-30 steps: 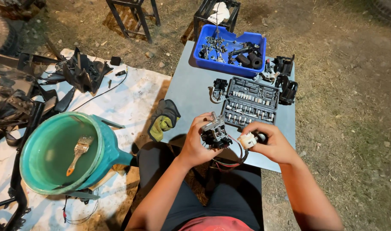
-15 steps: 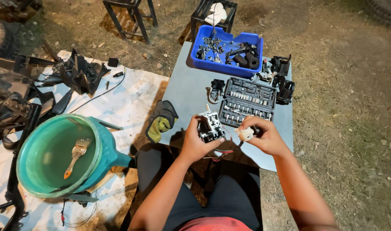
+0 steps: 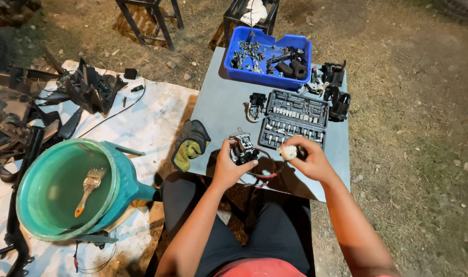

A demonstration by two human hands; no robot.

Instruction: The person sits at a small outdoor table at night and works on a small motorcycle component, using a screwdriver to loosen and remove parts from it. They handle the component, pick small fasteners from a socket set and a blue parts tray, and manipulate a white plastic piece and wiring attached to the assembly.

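My left hand (image 3: 227, 165) grips a small black and silver mechanical part (image 3: 242, 149) with red and black wires (image 3: 265, 173) trailing from it. My right hand (image 3: 307, 160) pinches a white plug connector (image 3: 289, 152) at the end of those wires. Both hands hover over the near edge of a grey board (image 3: 224, 102) that rests in front of my lap. Just beyond my hands lies an open black socket set case (image 3: 294, 119) with rows of bits.
A blue bin (image 3: 267, 51) of bolts and parts sits at the board's far end, black parts (image 3: 336, 90) at its right. A glove (image 3: 191, 143) lies at the left edge. A teal basin (image 3: 65, 187) holds a paintbrush (image 3: 89, 185) on a white sheet (image 3: 152, 110).
My two hands have drawn slightly apart, the right hand pulling the white connector to the right of the part. The view has shifted a little.
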